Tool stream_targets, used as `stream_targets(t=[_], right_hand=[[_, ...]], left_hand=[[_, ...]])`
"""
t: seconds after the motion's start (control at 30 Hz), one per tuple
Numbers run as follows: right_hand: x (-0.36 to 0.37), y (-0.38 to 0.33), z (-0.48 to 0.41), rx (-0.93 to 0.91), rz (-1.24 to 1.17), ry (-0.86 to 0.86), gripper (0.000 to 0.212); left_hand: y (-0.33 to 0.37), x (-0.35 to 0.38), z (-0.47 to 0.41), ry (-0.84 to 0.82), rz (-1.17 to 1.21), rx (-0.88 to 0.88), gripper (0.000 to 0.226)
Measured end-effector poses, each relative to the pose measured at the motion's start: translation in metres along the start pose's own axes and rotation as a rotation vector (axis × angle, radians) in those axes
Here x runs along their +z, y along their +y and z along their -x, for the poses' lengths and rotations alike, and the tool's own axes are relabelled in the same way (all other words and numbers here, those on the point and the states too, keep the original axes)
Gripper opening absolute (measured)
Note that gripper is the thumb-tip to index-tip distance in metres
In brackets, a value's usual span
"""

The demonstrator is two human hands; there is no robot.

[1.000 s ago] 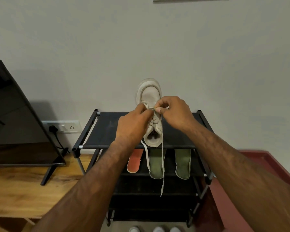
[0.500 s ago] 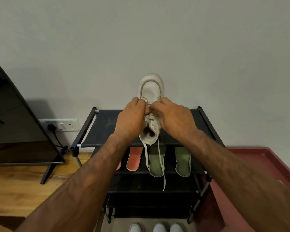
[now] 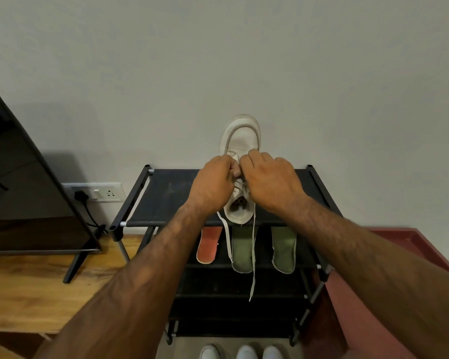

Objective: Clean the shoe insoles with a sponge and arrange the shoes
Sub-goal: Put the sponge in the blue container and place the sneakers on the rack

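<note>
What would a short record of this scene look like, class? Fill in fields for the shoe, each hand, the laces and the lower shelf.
Shoe: white shoe on the black rack's top shelf, toe towards the wall
Left hand: fingers curled on the laces by the tongue
Right hand: fingers curled there too, from the other side
Lace ends: two hang loose over the shelf's front edge
Lower shelf: orange insole beside two green insoles
</note>
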State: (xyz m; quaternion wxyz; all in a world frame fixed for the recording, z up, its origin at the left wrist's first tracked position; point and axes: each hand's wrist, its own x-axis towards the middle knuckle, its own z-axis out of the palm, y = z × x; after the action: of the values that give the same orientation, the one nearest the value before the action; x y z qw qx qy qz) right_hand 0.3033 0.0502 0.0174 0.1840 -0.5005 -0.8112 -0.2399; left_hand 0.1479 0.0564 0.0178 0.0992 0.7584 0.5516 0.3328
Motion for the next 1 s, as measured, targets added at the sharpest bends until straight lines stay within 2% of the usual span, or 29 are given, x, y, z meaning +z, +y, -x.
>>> stream_targets(t=[0.1, 0.17, 0.27, 0.37, 0.47, 0.63, 0.77, 0.83, 1.0], right_hand=[[-0.002, 0.002, -0.002, 0.209, -0.358, -0.044, 0.014], [0.000, 0.002, -0.001, 0.277, -0.502, -0.052, 0.013], [0.003, 0.002, 0.001, 0.261, -0.508, -0.066, 0.015], [0.002, 0.002, -0.001, 0.263, -0.492, -0.069, 0.017], [0.000, -0.001, -0.002, 0.283, -0.464, -0.077, 0.016], [0.000, -0.004, -0.004, 0.292, -0.439, -0.091, 0.016], [0.002, -0.002, -0.003, 0.292, -0.450, -0.075, 0.016], [0.004, -0.002, -0.003, 0.285, -0.446, -0.047, 0.013], [0.013, -0.007, 0.005, 0.189, -0.456, -0.010, 0.012]], left_hand=[[-0.002, 0.003, 0.002, 0.048, 0.098, -0.045, 0.016], [-0.006, 0.003, 0.005, 0.079, 0.160, -0.049, 0.007], [-0.015, 0.006, 0.011, 0.085, 0.034, 0.064, 0.005], [-0.021, 0.011, 0.018, 0.123, -0.124, 0.187, 0.017], [-0.020, 0.015, 0.021, 0.163, -0.281, 0.306, 0.019], [-0.012, 0.011, 0.015, 0.033, -0.489, 0.402, 0.030], [-0.009, 0.001, 0.010, 0.010, -0.583, 0.475, 0.034], [-0.007, 0.001, 0.008, 0.015, -0.592, 0.442, 0.032], [-0.008, 0.006, 0.008, 0.073, -0.519, 0.211, 0.021]])
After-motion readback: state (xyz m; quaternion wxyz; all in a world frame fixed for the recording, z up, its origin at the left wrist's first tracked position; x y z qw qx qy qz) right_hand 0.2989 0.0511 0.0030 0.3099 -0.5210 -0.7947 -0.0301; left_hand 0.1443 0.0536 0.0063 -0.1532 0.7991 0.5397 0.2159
